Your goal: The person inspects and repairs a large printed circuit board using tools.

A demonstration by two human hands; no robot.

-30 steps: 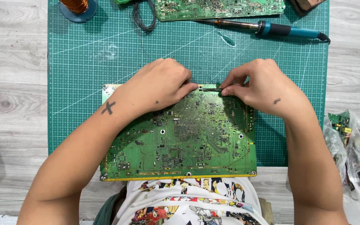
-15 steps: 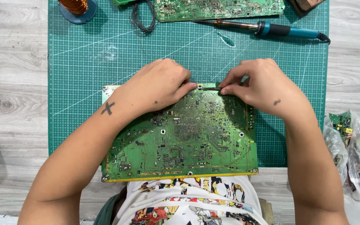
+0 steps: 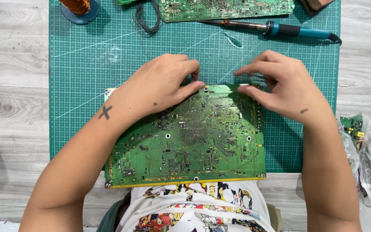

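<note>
Nearest the wearer, a patterned shirt (image 3: 194, 210) shows at the bottom edge. Just beyond it a large green board (image 3: 185, 146) lies flat, solder side up, on the green cutting mat (image 3: 86, 64), its near edge overhanging the mat.

The left hand (image 3: 159, 86) rests on the board's far left part, fingers curled, thumb tip pressed to the far edge. The right hand (image 3: 280, 88) sits over the far right corner, thumb and forefinger drawn close in a pinch at the far edge; whether they hold anything cannot be told.

At right, a clear bag (image 3: 370, 150) of parts lies off the mat.

Farther off lie a soldering iron (image 3: 280, 29), a second board (image 3: 224, 8), a wire loop (image 3: 147, 19) and a copper coil (image 3: 77, 7).
</note>
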